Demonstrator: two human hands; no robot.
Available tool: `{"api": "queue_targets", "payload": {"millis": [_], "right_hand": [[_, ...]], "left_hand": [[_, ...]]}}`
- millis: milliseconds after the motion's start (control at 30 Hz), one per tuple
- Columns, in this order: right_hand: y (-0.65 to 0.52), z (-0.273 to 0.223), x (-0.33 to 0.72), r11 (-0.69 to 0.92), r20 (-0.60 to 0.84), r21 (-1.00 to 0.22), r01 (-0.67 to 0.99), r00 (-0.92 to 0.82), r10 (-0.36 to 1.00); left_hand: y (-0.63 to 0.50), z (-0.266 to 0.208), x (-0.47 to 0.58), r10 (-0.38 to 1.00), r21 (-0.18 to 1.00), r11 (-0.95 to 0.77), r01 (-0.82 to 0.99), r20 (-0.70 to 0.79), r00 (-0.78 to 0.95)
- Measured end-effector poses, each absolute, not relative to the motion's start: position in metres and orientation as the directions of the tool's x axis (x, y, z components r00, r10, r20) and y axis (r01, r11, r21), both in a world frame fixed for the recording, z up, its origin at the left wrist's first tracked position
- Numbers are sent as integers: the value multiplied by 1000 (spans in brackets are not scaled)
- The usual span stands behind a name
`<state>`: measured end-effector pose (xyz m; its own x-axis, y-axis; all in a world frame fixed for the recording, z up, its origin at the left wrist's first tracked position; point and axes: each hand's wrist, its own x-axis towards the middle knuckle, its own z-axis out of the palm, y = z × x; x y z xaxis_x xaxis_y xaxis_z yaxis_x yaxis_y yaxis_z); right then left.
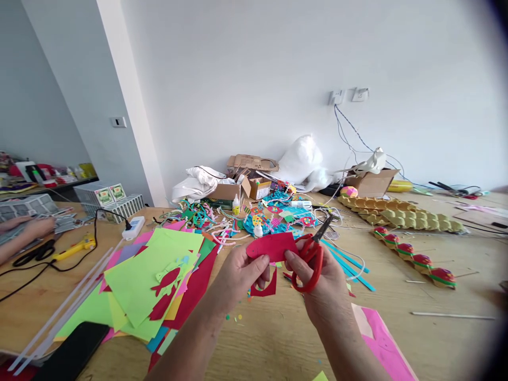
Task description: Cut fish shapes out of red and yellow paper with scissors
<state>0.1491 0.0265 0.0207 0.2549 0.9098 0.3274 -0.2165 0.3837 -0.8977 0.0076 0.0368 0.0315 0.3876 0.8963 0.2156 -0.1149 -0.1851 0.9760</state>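
- up front in the head view, the left hand (pixel 241 273) pinches a red paper cutout (pixel 271 247) between thumb and fingers, holding it above the wooden table (pixel 397 328).
- the cutout's long axis runs roughly left to right, tilted a little upward toward the right, with its narrower rounded end pointing left.
- a curved red offcut (pixel 265 287) hangs just below the cutout, beside the left thumb; whether it is joined to the cutout cannot be told.
- the right hand (pixel 323 288) is closed through the handles of red scissors (pixel 311 254), gripping them.
- the scissors' long axis slants from the handles at lower left up to the dark blades at upper right, tips pointing away from the person; the handles sit right at the cutout's right edge.
- left of the hands lies a pile of coloured paper sheets (pixel 146 286) with a red fish shape (pixel 166 280) on the green top sheet.
- at the far left edge, another person's hand (pixel 34 227) rests near black scissors (pixel 35 252) and a yellow glue gun (pixel 75 247).
- to the right sit a yellow egg carton strip (pixel 397 214) and a row of red-topped cups (pixel 413 260).
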Motion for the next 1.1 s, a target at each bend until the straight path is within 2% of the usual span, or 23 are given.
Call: {"api": "queue_targets", "payload": {"millis": [100,167,233,367,467,567,833,967,1100], "right_hand": [[21,25,152,334,307,-938,-94,225,925],[13,30,156,313,321,-947,76,169,932],[3,33,160,315,334,-918,238,40,942],[-13,37,156,228,140,-888,400,-237,961],[-15,35,146,130,-21,-906,404,-349,937],[-11,30,140,58,-86,-928,368,-362,928],[-19,22,141,44,13,-996,81,-351,936],[-18,21,134,45,9,-996,82,-396,918],[-14,17,129,45,0,-990,131,-326,945]], "left_hand": [[40,31,4,924,974,-188,-128,220,313],[42,32,1,947,972,-190,-142,219,236],[45,33,-1,959,970,-193,-149,219,182],[47,36,-4,956,961,-213,-177,243,167],[44,38,-5,961,960,-220,-172,244,132],[40,42,-4,965,962,-235,-138,248,87],[40,40,7,955,941,-278,-195,292,50],[42,34,9,952,940,-295,-174,305,33],[43,33,8,951,923,-294,-250,309,23]]}}
